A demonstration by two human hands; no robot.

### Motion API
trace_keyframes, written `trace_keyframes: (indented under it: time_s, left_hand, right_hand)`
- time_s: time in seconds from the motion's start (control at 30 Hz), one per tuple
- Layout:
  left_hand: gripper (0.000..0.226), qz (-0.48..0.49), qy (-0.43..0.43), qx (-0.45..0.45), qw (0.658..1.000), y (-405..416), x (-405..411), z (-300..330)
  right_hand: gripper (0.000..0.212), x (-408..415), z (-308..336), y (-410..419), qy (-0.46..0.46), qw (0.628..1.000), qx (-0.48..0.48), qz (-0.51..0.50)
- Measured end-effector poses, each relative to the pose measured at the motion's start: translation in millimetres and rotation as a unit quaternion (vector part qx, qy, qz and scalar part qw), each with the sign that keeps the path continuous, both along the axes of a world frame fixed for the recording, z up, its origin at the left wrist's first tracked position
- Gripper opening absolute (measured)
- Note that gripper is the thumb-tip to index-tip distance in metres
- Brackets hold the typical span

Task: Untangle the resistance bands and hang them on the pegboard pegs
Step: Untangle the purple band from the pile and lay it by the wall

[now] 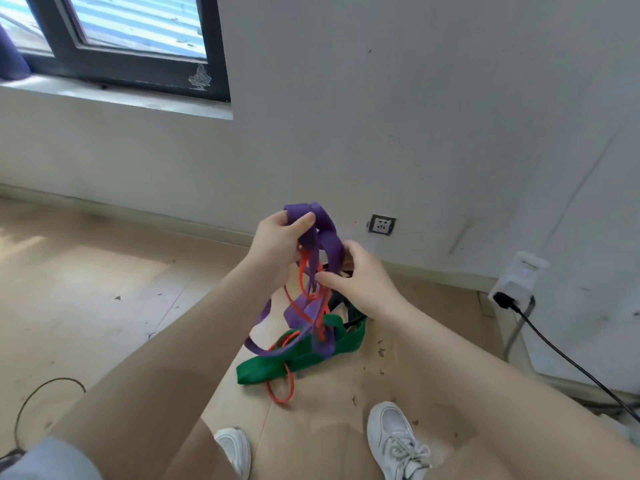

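Nearest the camera, two white sneakers [398,441] are standing on a sheet of brown cardboard [332,420] that is covering the floor, with small dark scraps lying scattered over it. Just beyond the shoes, the lower end of the tangle is resting on the cardboard: a wide green band [277,367] is lying flat with a thin orange band [284,393] looping out past its near edge. The rest of the tangle is hanging up from there toward the hands, with a black band [349,311] showing behind the green one, partly hidden by the right wrist. The left hand [277,244] is holding the top of the wide purple band [323,233] highest, its fingers and thumb curled round the fold. The right hand [356,278] is sitting just below and beside it, its thumb and fingers pinching strands at the middle of the knot; which strand it is pinching cannot be told. To the left, bare floor is lying open as far as the skirting, with a thin dark wire [41,396] curving across it near the frame's left edge. Farther off, the wall is carrying a socket [381,224], and at the right a white adapter [519,277] is sitting with a black cable [568,358] running down from it. A dark-framed window [138,69] is standing at the far upper left.
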State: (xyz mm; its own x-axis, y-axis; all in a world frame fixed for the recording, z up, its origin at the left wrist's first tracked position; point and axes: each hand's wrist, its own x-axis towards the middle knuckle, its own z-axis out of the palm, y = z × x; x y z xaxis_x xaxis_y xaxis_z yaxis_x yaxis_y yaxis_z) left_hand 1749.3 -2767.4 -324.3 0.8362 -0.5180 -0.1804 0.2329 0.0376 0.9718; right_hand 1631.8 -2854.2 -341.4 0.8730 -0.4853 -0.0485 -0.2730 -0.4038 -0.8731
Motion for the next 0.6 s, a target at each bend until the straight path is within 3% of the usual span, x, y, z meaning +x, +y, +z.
trace_keyframes:
  time_s: [0.1,0.17,0.3,0.4,0.5,0.6]
  left_hand:
    - [0.025,-0.007,0.040,0.028,0.999,11.2,-1.3,-9.8]
    - [0.026,-0.007,0.044,0.056,0.997,19.2,-1.3,-10.7]
    - [0.022,-0.046,-0.048,0.190,0.980,23.8,-2.7,2.0]
    - [0.015,-0.121,-0.198,0.262,0.937,29.2,-0.9,18.9]
    - [0.017,-0.166,-0.245,0.186,0.937,31.9,0.9,30.2]
    - [0.016,-0.118,-0.141,0.036,0.982,32.2,2.2,42.2]
  right_hand:
    - [0.027,0.0,3.0,-11.3,-0.017,0.995,-0.074,-0.058]
    - [0.020,-1.1,10.4,-20.9,-0.025,0.991,-0.127,-0.041]
    - [0.018,6.3,24.4,-34.6,-0.040,0.957,-0.287,0.011]
    - [0.017,13.4,36.0,-47.0,-0.070,0.964,-0.252,-0.052]
    - [0.019,16.9,49.3,-50.0,-0.072,0.974,-0.216,-0.019]
    - [0.020,21.3,51.8,-49.4,0.009,0.965,-0.261,0.021]
